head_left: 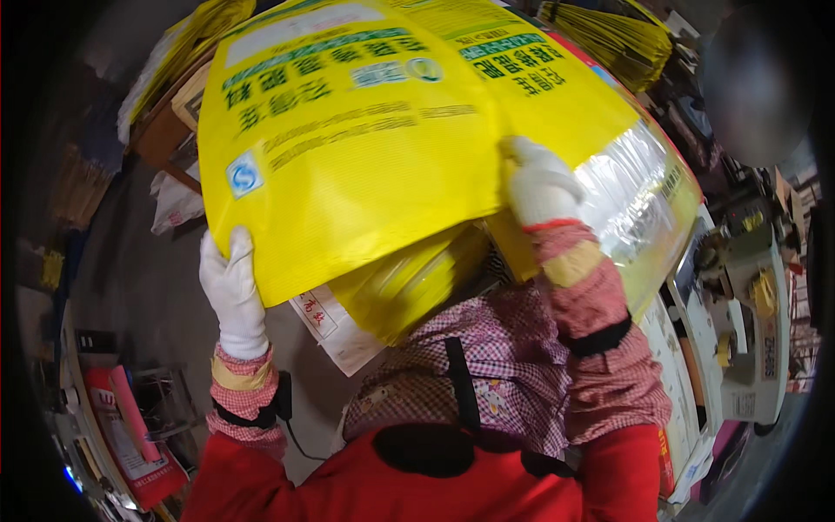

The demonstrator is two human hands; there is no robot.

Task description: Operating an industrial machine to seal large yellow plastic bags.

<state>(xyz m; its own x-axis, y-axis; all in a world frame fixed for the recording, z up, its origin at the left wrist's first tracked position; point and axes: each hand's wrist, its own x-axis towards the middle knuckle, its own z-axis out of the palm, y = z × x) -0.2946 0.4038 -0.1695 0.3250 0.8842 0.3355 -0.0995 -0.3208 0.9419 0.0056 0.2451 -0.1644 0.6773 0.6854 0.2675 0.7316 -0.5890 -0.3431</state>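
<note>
A large flat yellow plastic-woven sack (348, 183), printed in green with a small blue-and-white square, is spread in front of me. My left hand (233, 291), in a white glove, is closed on its near left edge, thumb on the upper face. At its right edge my right hand (541, 183), also gloved in white, has its fingers bent in against the border; the fingertips are partly blurred. Beneath and to the right lies a second yellow sack (565, 113) with a shiny clear panel (631, 178). Another piece of yellow sack (404, 291) hangs below, above my checked apron (487, 357).
A pale sewing machine (752, 326) stands on the right. Bundles of yellow sacks lie at the far right (609, 39) and far left (170, 70). A white printed sack (335, 326) is below the yellow one. Left lies a red printed sheet (139, 444).
</note>
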